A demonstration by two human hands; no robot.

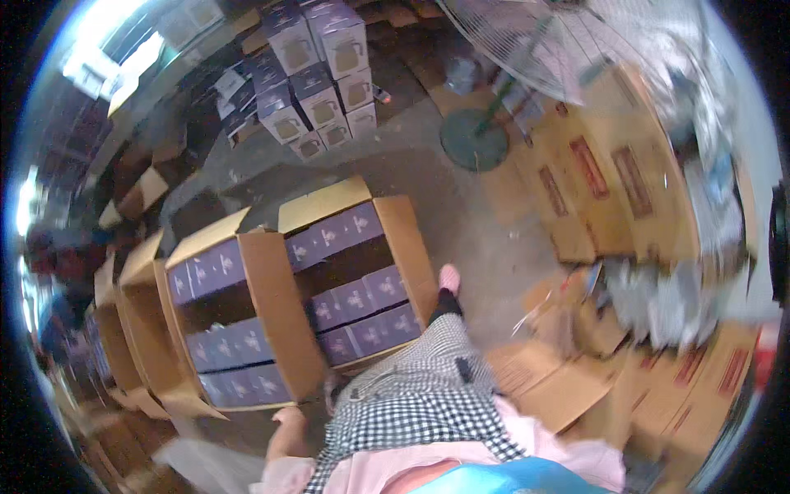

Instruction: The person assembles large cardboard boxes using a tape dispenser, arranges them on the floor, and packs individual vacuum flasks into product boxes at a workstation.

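Observation:
My left hand (290, 418) hangs low beside my checked apron (411, 412), just below an open brown carton (284, 313). Its fingers are small and blurred, so their pose does not show. Rows of purple boxes (230, 346) fill part of that carton, with a dark gap between the rows. Right of it stands another open carton (407, 239) with more purple boxes (358, 296) inside, again with a gap in the middle. My right hand is out of sight; only a pink sleeve (592, 461) shows on that side.
More open cartons (148, 329) continue the row leftward. Purple-and-white boxes (317, 103) are stacked ahead on the floor. A large fan on a round green base (475, 140) stands ahead right. Brown cartons (609, 181), flattened cardboard (551, 370) and clear plastic bags (666, 305) crowd the right.

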